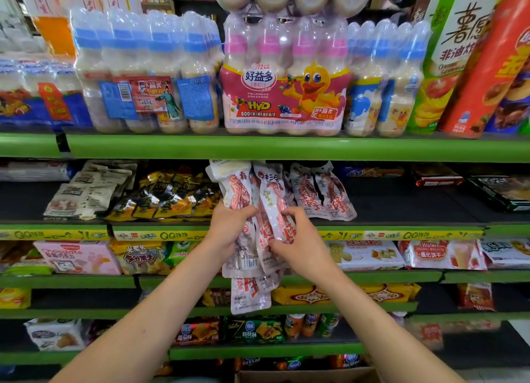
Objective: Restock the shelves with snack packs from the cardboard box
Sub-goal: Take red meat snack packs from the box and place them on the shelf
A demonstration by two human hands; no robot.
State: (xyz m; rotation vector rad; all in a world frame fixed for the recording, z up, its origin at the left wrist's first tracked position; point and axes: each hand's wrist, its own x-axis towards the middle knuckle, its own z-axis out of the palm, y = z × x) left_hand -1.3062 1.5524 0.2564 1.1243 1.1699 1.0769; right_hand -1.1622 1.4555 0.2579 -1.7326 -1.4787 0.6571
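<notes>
— So, where do the packs (pixel 252 233) sit?
— Bunched in both hands, dead ahead, in front of the second shelf (pixel 286 227) from the top. Held on end, long axis near upright, tops leaning slightly left and reaching up under the edge of the drinks shelf (pixel 286 147). One or two sagging low out of the bunch, down toward the tier below.
— And the hands?
— Left hand (pixel 229 228) curled round the bunch from the left, thumb across the front. Right hand (pixel 298 239) pinching the front pack by its right edge, fingertips bent onto the wrapper. Neither loose, neither empty.
— Target?
— Probably the matching packs (pixel 324 193) already lying on the dark shelf, just up and to the right of the bunch. Same white and red wrapper, tops tilted back.
— Nearer hand?
— Right, by a clear margin; left sits further from that pile. So likely a peel of the front pack with the right, then a short reach up, right and inward over the shelf lip.
— Anything to watch?
— Slippery film, loose lower packs; a drop seems possible if the left grip slackens.
— Box?
— Only a cardboard rim (pixel 307 375) at the bottom edge, below the arms; contents out of sight
</notes>
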